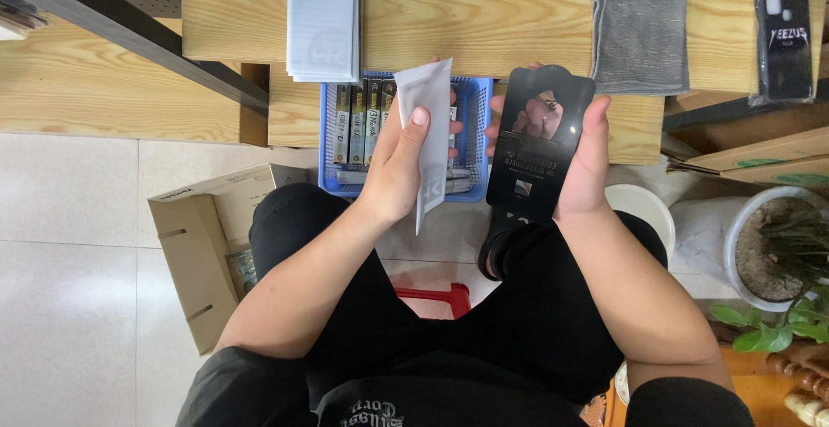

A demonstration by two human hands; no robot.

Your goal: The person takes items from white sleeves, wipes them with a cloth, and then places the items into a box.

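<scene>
My left hand (399, 164) holds a white paper sleeve (430, 125) upright, thumb on its front, in front of a blue plastic basket (480, 125). My right hand (585, 155) grips a glossy black rectangular sheet (537, 146), like a phone screen protector, by its right edge; its surface mirrors the hand. Both hands hover above my lap, a short gap between sleeve and sheet. The basket holds a row of narrow upright packets (361, 120) and rests on a low wooden shelf (294, 116).
A stack of white sleeves (323, 17) and a grey cloth (639, 43) lie on the wooden tabletop (484, 8). A black phone case in wrap (784, 43) lies at far right. An open cardboard box (203, 246) sits on the floor left; a plant pot (773, 250) right.
</scene>
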